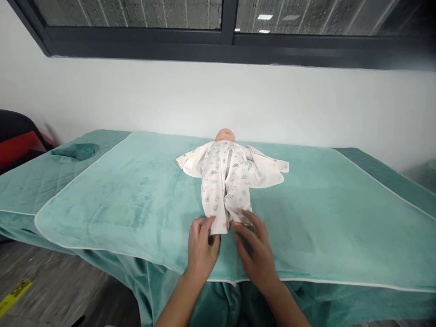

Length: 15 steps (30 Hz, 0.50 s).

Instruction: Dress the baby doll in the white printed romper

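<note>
obs.: a doll (225,135) lies on the bed (143,181), near the centre of the frame, its head toward the far edge by the wall (136,95) and its lower end toward the person. printed white clothes (214,177) cover it below the head. sleeves lie spread to left and right; two legs of cloth run down to the lower middle of the frame. a narrow slit shows in the upper front.

left hand (200,254): lower middle, at the leg on the frame's left. partly closed, a finger on top of the cloth, thumb by the hem; seems to have a light pinch on the cuff (222,228).

right hand (257,259): lower middle, right of centre. fingers bent and well spread, tips at the other leg's hem; no firm grip seen. what lies under those tips is partly hidden.

step in hand (judgement): arranging the leg ends, probably straightening the cuffs. the leg at frame left reaches lower than its neighbour, so the pair looks uneven.

next move (judgement): would call for the right fingers to close on their hem and draw it gently level, the left keeping its cuff steady. thin cloth, likely to bunch if tugged hard.
</note>
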Tool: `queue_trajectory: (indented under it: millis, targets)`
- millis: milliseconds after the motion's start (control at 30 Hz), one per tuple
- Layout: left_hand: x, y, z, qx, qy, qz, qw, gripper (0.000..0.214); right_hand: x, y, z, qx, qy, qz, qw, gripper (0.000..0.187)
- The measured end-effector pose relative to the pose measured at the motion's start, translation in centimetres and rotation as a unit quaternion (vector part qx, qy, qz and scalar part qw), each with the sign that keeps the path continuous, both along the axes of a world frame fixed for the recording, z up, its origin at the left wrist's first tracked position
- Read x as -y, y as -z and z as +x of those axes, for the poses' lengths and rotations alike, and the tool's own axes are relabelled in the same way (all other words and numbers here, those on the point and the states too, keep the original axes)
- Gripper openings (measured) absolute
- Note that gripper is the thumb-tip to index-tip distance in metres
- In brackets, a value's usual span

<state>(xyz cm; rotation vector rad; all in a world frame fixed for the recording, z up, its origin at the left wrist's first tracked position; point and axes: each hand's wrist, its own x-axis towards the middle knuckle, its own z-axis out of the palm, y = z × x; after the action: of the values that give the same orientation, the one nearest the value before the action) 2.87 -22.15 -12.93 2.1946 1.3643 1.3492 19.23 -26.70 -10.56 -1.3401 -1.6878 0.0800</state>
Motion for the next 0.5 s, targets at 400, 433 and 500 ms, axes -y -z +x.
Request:
queue_trajectory:
  millis: [400, 433, 500]
  targets:
    - [-1.2, -5.1, 3.6, -0.191, 0.090, 0.023, 0.977, 0.039, -1.6, 0.9, 2.6, -0.028, 0.068, -0.084, 0.994, 0.013]
    - [-1.4, -5.2, 3.7, -0.191, 0.090, 0.023, 0.977, 0.037, -1.5, 0.5, 2.6, -0.048, 0.052, -0.086, 0.994, 0.012]
    - [-1.5, -5.3, 4.0, -0.180, 0.097, 0.021, 0.979, 0.033, -1.0, -0.3, 2.6, -0.087, 0.018, -0.088, 0.992, 0.010]
